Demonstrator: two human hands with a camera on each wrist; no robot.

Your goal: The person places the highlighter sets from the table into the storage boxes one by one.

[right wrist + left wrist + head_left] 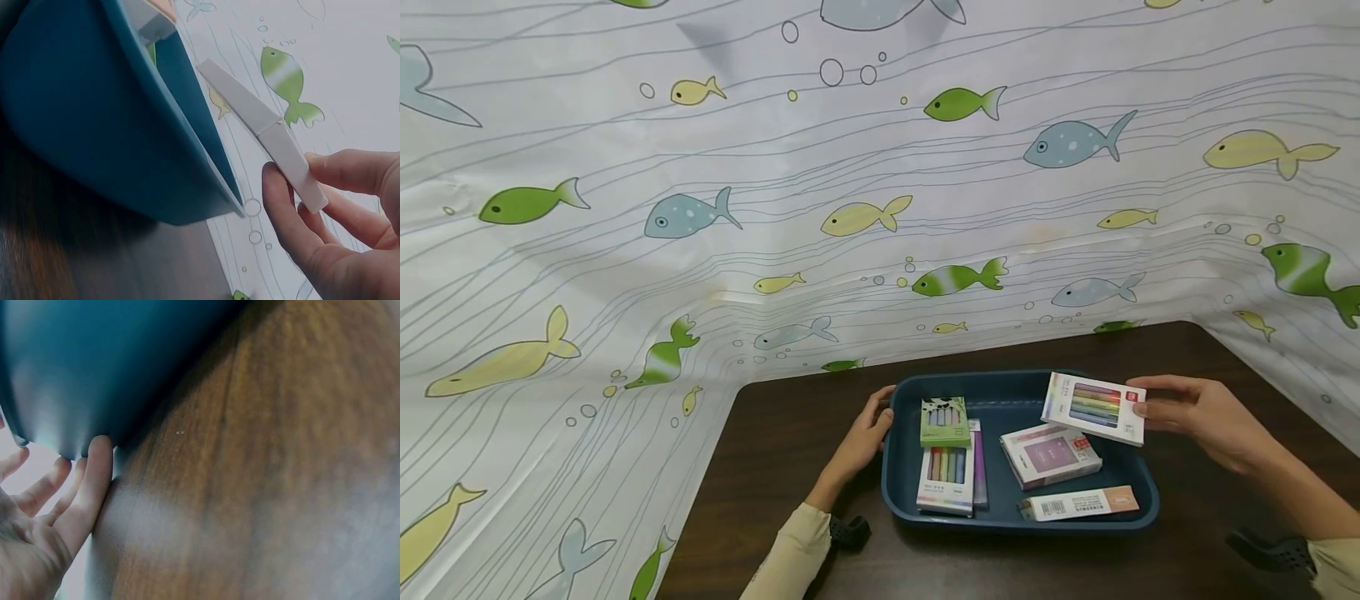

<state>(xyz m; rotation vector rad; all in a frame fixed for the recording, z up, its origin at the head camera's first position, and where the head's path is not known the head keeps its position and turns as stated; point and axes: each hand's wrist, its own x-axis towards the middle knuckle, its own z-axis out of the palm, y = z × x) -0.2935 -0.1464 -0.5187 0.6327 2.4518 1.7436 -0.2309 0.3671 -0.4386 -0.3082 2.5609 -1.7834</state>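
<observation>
My right hand [1206, 417] pinches the right end of a white box of coloured sticks [1096, 407], thumb on one side and fingers on the other. That box is tilted above the right part of a blue plastic bin [1018, 523]; in the right wrist view its thin white edge [265, 122] shows beside the bin wall. At the bin's left side my left hand [863, 435] touches the rim. From the left wrist view, its fairly straight fingers [97, 469] rest against the outer wall.
Inside the bin lie a green box [945, 436], another white box of coloured sticks [947, 497], a thin purple item [980, 475], a white-and-purple box [1051, 456] and a narrow white-and-peach box [1081, 504]. A fish-print sheet [865, 275] rises behind the dark wooden table [760, 467].
</observation>
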